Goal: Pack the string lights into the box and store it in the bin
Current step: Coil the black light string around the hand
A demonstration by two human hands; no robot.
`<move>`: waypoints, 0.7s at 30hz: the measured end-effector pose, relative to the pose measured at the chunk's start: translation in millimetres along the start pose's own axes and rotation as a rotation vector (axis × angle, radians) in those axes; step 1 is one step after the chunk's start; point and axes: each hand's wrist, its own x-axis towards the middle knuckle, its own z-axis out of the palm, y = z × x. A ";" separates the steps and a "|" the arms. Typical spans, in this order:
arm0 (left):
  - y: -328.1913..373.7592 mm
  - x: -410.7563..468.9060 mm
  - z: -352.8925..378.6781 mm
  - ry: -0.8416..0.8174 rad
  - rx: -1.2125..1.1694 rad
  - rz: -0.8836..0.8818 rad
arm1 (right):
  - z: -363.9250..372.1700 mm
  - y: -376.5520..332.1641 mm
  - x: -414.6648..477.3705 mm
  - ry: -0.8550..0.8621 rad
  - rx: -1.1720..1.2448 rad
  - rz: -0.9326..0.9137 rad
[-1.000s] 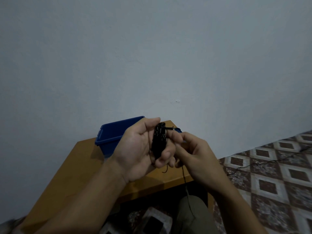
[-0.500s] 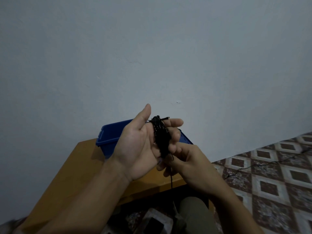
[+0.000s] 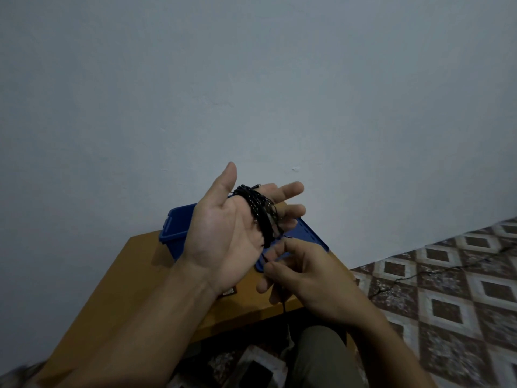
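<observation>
The black string lights [image 3: 260, 212] are wound in a coil around the fingers of my left hand [image 3: 232, 231], which is held palm up with fingers spread straight. My right hand [image 3: 305, 273] is just below and to the right, pinching the loose black wire that runs down from the coil toward my lap. The blue bin [image 3: 176, 229] sits behind my hands on the wooden table [image 3: 117, 281], largely hidden by them. A small corner of a box [image 3: 228, 292] shows under my left wrist.
A pale wall stands right behind the table. More black wire [image 3: 414, 277] trails across the patterned tile floor [image 3: 447, 289] on the right. My knee [image 3: 321, 357] is below the table's front edge.
My left hand has opened its fingers and tilted palm up. My right hand has dropped lower with the wire, passing under the coil.
</observation>
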 end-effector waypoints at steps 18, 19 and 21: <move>-11.4 6.3 -7.8 0.163 0.028 0.054 | -9.5 2.7 -0.7 0.092 0.004 -0.023; -12.4 6.1 -8.9 0.160 0.063 0.039 | -10.1 2.0 -1.1 0.103 0.032 -0.024; -13.9 6.5 -10.8 0.151 0.114 0.007 | -11.4 0.6 -1.6 0.143 0.081 -0.020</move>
